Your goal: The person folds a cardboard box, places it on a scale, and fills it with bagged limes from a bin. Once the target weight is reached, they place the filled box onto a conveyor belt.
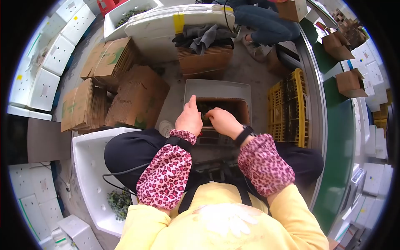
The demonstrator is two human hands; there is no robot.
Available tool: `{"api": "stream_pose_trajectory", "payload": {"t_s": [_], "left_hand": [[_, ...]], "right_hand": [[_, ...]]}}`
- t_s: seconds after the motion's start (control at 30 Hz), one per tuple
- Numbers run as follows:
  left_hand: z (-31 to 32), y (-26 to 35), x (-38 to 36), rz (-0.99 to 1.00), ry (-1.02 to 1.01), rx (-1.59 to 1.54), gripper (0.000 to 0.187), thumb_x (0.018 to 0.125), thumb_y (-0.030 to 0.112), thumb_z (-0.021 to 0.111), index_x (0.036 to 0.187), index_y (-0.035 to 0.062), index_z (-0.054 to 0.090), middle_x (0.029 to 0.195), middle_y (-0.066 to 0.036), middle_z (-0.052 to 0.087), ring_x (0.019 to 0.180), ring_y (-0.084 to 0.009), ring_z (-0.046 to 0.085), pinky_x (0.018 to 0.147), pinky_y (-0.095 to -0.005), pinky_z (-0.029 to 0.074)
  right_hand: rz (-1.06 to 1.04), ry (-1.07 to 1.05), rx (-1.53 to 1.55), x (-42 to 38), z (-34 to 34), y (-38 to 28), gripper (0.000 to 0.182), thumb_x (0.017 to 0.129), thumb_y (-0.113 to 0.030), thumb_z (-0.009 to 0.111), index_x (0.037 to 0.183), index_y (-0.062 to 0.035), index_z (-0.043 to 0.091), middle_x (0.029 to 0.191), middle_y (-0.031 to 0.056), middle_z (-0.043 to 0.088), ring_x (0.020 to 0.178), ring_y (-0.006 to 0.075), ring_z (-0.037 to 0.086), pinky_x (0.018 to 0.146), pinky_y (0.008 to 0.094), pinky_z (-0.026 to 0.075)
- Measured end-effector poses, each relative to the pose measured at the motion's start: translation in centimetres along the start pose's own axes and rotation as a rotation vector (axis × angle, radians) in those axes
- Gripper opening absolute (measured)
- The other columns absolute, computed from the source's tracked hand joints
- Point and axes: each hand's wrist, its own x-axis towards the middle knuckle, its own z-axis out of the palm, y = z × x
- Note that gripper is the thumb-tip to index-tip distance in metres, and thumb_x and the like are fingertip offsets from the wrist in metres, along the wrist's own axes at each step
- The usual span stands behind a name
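Note:
An open cardboard box (241,107) stands in a shallow grey tray (217,85) between my knees, with something dark inside it. At the box's left edge is my left hand (189,118), its fingers stretched forward and nothing seen in its grip. Over the box opening, my right hand (224,121) has its fingers bent together in a pinch near the left hand. Some small green bits show by its fingertips, too small to make out. Both forearms wear pink spotted sleeves.
Flattened cardboard stacks (137,98) lie at the left. A foam box (89,183) with green plants (120,203) is by my left leg. Yellow crates (302,108) and a green conveyor belt (337,166) are at the right. Another person (271,23) sits ahead, beyond a cloth-topped carton (204,62).

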Motion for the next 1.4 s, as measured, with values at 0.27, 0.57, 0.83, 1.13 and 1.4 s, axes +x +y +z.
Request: {"api": "stream_pose_trajectory", "payload": {"t_s": [0.27, 0.57, 0.83, 1.13, 1.4], "left_hand": [[0.0, -0.3, 0.5, 0.013, 0.051, 0.031, 0.051, 0.079, 0.005, 0.055, 0.126, 0.0125, 0.035, 0.111, -0.016, 0.055, 0.095, -0.0366, 0.056, 0.079, -0.0443, 0.048], [0.6, -0.3, 0.5, 0.011, 0.081, 0.008, 0.051, 0.08, 0.004, 0.054, 0.126, 0.0136, 0.036, 0.109, -0.015, 0.055, 0.091, -0.0365, 0.058, 0.074, -0.0441, 0.049], [0.5, -0.2, 0.7, -0.009, 0.071, -0.017, 0.051, 0.08, 0.004, 0.054, 0.127, 0.0134, 0.035, 0.103, -0.016, 0.057, 0.091, -0.0361, 0.058, 0.075, -0.0434, 0.049], [0.7, -0.7, 1.2, 0.034, 0.089, 0.002, 0.049, 0.081, 0.003, 0.052, 0.126, 0.0118, 0.036, 0.106, -0.018, 0.057, 0.089, -0.0364, 0.058, 0.076, -0.0419, 0.049], [-0.3, -3.4, 3.7, -0.337, -0.239, -0.72, 0.053, 0.083, 0.02, 0.062, 0.128, 0.0041, 0.039, 0.109, -0.01, 0.059, 0.092, -0.0206, 0.06, 0.075, -0.0338, 0.05]], "right_hand": [[0.239, -0.059, -0.625, -0.1, -3.6, 3.2, 0.011, 0.075, -0.011, 0.06, 0.08, -0.0051, 0.067, 0.089, 0.0138, 0.065, 0.084, 0.03, 0.064, 0.073, 0.0376, 0.052], [-0.252, 0.039, -0.46, -0.6, -1.2, 0.4, 0.008, 0.071, -0.012, 0.062, 0.077, -0.008, 0.065, 0.089, 0.0068, 0.059, 0.087, 0.0247, 0.058, 0.071, 0.0368, 0.051], [0.06, -0.025, -0.907, -2.0, -2.8, 0.7, 0.012, 0.074, -0.014, 0.059, 0.075, -0.0083, 0.068, 0.081, 0.0071, 0.062, 0.085, 0.0231, 0.059, 0.067, 0.0358, 0.05], [0.26, -0.27, -0.348, 0.7, -2.7, 3.9, 0.026, 0.08, -0.018, 0.05, 0.075, 0.0045, 0.064, 0.081, 0.0253, 0.062, 0.083, 0.0393, 0.06, 0.077, 0.0434, 0.048], [0.539, 0.218, 0.472, -4.3, -10.4, 8.2, 0.03, 0.081, -0.019, 0.064, 0.106, -0.003, 0.062, 0.097, 0.0066, 0.065, 0.087, 0.0166, 0.061, 0.068, 0.0293, 0.048]]}}
